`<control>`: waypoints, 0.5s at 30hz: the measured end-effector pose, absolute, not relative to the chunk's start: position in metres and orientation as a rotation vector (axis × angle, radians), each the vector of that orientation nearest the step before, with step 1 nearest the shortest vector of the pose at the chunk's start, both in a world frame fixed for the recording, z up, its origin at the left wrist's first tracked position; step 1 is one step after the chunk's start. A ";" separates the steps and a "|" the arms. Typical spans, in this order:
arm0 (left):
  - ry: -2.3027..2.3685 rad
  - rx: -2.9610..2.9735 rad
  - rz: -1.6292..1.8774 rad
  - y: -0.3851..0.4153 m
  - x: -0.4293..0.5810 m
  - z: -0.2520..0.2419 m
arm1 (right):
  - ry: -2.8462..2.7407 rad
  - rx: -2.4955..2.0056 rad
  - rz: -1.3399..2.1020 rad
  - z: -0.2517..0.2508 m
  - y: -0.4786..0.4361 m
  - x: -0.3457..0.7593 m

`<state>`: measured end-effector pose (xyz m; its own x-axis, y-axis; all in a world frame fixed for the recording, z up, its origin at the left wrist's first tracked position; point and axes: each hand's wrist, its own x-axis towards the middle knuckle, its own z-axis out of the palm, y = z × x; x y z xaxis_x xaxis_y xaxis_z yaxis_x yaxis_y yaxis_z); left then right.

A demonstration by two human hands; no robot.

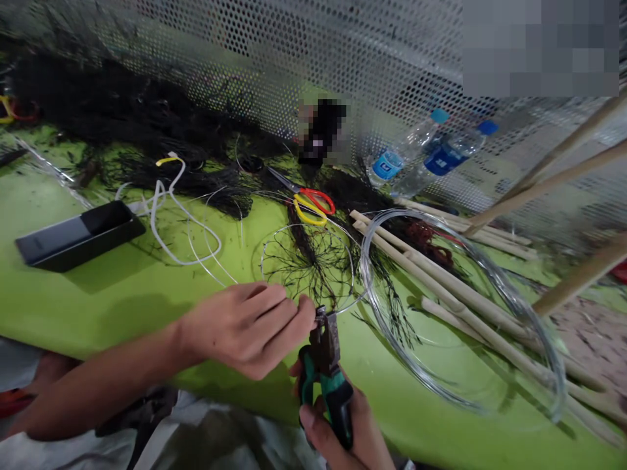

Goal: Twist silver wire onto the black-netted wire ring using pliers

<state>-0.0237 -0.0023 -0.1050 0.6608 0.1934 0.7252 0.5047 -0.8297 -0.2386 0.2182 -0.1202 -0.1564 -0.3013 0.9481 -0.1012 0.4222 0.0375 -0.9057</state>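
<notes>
Green-and-black pliers are gripped in my right hand, jaws pointing up and away from me. My left hand is closed in a pinch beside the jaws, on a thin wire mostly hidden by the fingers. This wire runs right to a big coil of silvery wire. Just beyond the hands lies a wire ring with dark, thread-like branching strands inside it. Whether the jaws bite on the wire cannot be made out.
Scissors with red and yellow handles lie farther back. At left are a dark box-shaped device and a white cable. Bamboo sticks and two water bottles are at right. Dark fibre heaps along a perforated panel.
</notes>
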 end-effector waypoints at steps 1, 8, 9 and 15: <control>-0.544 -2.453 -0.989 -0.002 -0.024 -0.105 | -1.776 -1.379 1.249 -0.153 -0.117 0.217; -0.542 -2.472 -0.948 -0.001 -0.023 -0.108 | -1.718 -1.462 1.190 -0.150 -0.118 0.213; -0.538 -2.468 -0.950 -0.001 -0.023 -0.109 | -1.692 -1.492 1.165 -0.152 -0.121 0.212; -0.535 -2.498 -0.889 0.002 -0.023 -0.115 | -1.508 -1.587 1.315 -0.146 -0.127 0.220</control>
<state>-0.0225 0.0023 -0.1150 0.7195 0.2093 0.6622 0.4875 -0.8313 -0.2670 0.2202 -0.1275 -0.1464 -0.1249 0.9579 -0.2585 0.3866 -0.1930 -0.9018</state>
